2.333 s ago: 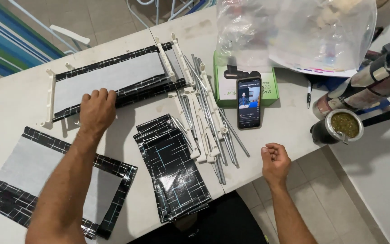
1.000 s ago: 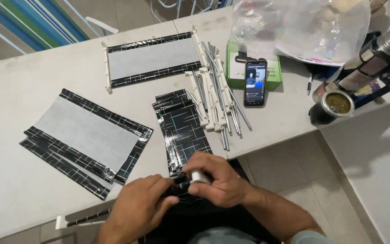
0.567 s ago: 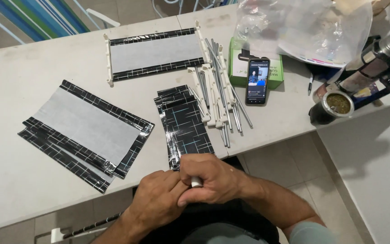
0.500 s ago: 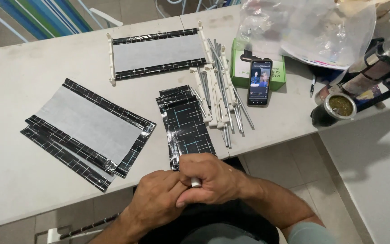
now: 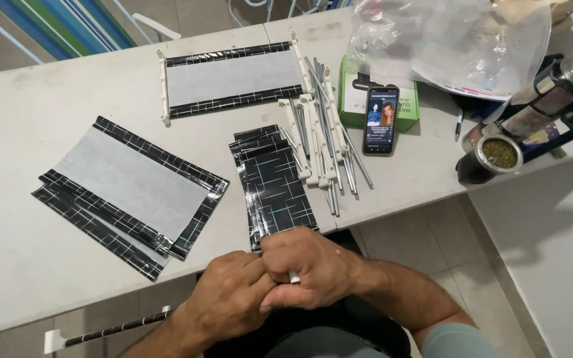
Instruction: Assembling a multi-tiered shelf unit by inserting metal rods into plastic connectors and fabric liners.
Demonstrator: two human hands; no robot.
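Right hand (image 5: 313, 268) closed on small white part (image 5: 294, 277); left hand (image 5: 230, 301) curled against it.

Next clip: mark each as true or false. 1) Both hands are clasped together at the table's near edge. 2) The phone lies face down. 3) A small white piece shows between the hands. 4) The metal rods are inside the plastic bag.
1) True: left hand and right hand meet at the table edge.
2) False: the phone lies screen up, lit.
3) True: a small white piece peeks out.
4) False: the metal rods lie on the table, outside the plastic bag.
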